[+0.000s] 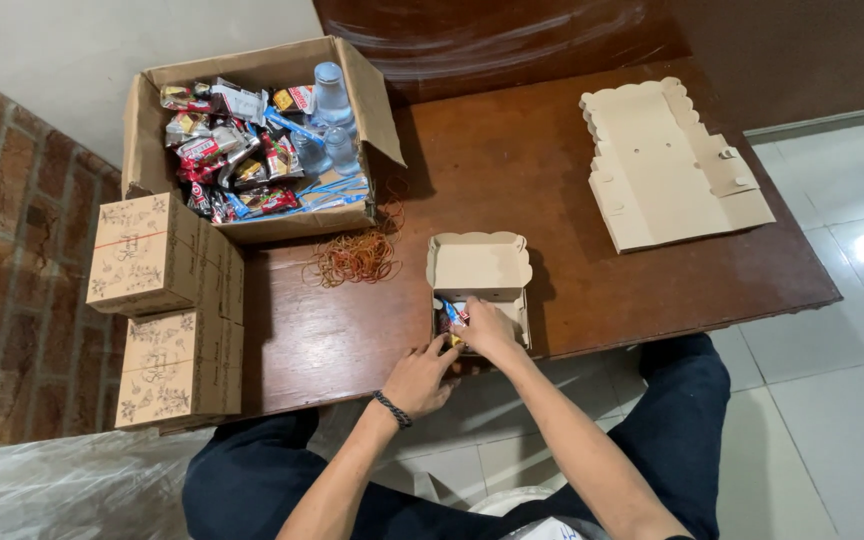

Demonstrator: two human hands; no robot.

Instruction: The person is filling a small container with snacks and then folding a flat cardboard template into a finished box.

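A small open paper box [479, 265] with a scalloped lid stands near the front edge of the brown wooden table [572, 200]. Inside it lie wrapped snacks [451, 314] in red and blue wrappers. My right hand [486, 330] reaches into the box, fingers on the snacks. My left hand [419, 377], with a dark bracelet on the wrist, rests against the box's front left corner; its fingers curl at the rim.
A large cardboard carton [252, 135] holds several snack packets and sealed water cups [332, 100]. Rubber bands [354, 257] lie in a heap beside it. Closed printed boxes [164, 305] are stacked at the left. Flat unfolded boxes [667, 165] lie at the right.
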